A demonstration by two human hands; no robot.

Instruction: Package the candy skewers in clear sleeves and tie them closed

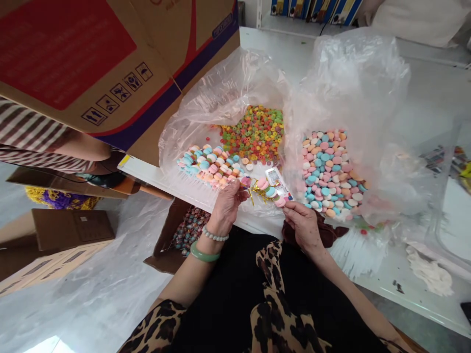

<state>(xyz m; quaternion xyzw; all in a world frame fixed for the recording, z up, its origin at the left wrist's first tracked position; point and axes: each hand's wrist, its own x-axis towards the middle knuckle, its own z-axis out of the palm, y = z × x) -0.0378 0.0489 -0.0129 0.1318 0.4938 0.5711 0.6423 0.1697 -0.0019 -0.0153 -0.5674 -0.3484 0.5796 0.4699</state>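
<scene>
Reading centre frame: your left grip [226, 208], the one with the jade bangle [204, 252], and your right grip [302, 225] are both on one strip of pastel candy discs [268, 189]. The strip spans the gap between them, long axis roughly left to right, dipping to the right. Left grip is pressed together on its left end, at a pink disc. Right grip pinches its lower right end, at another pink disc. Neither is spread, and both touch the strip, so neither hand is nearer.

Gold twist ties [259, 195] sit just under the strip. A white-labelled packet [273, 176] sits just above it; you can't tell if they're joined.

Behind your hands, a clear plastic bag [228, 108] lies open on the white surface [279, 44], holding loose pastel discs [331, 171] at right and ring candies [253, 135] at top. Cardboard box [91, 63] at upper left, co-worker's striped sleeve [25, 132] at left edge.
</scene>
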